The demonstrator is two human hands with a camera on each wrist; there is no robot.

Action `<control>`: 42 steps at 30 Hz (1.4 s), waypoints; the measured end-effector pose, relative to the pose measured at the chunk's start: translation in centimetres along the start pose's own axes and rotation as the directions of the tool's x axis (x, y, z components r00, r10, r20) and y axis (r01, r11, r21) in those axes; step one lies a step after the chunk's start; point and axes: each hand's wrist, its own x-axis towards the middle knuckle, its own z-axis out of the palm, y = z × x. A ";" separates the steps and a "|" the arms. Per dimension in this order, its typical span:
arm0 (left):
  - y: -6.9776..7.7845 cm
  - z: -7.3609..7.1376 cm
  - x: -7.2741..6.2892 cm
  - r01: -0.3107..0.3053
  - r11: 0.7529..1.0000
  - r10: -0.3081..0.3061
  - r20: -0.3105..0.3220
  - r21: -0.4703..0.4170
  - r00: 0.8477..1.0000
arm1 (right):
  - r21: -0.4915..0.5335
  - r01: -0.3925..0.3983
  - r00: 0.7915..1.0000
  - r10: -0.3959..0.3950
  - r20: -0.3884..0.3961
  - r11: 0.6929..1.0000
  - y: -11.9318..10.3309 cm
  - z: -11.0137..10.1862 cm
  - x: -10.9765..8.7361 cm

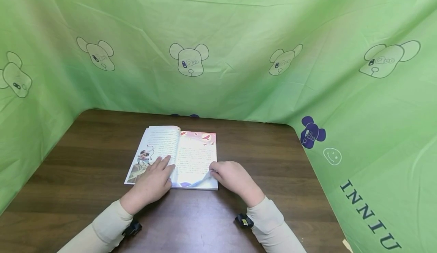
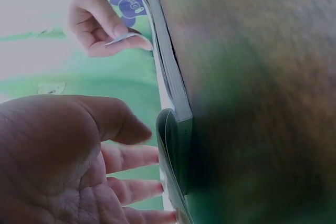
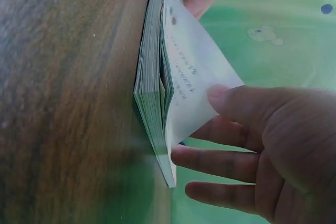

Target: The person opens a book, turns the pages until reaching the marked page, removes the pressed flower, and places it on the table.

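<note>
Green printed cloth (image 1: 232,101) behind dark wood-grain worktop (image 1: 273,158). On worktop: open illustrated book (image 1: 191,156). Left hand (image 1: 151,183): spread, resting on left-hand page (image 1: 162,141). Right hand (image 1: 235,177): pinching free corner of lifted leaf (image 3: 191,85) between thumb and finger. Possible trouble: crease or tear at corner from too hard pull; slip of book across worktop from sideways tug under too light left-hand hold; spring-up of left-hand page if let go.

Passage left of book (image 1: 195,156) over tabletop (image 1: 87,156); curtain (image 1: 235,21) bars far edge.
</note>
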 end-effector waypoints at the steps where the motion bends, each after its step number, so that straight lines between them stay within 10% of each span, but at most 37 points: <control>1: 0.0 0.0 0.0 -0.002 1.000 0.002 -0.006 -0.005 1.000 | -0.001 -0.003 1.000 0.003 -0.011 1.000 0.0 0.0 0.0; 19: 0.1 0.4 0.0 -0.014 1.000 0.013 -0.097 -0.007 0.995 | -0.050 0.057 0.980 -0.065 -0.189 0.997 0.1 -0.6 0.4; 28: 0.0 0.9 0.4 0.016 0.999 -0.023 -0.132 -0.050 0.991 | -0.042 -0.053 0.966 0.041 -0.254 0.998 0.3 -0.7 0.3; 36: 0.0 0.8 0.5 0.051 0.980 -0.098 -0.243 -0.191 0.965 | 0.023 -0.051 0.998 0.050 0.031 0.998 0.3 -0.5 0.0; 42: 0.0 0.7 0.4 0.067 0.979 -0.125 -0.313 -0.190 0.941 | 0.131 -0.022 0.962 -0.015 0.273 0.991 0.1 -0.5 -0.5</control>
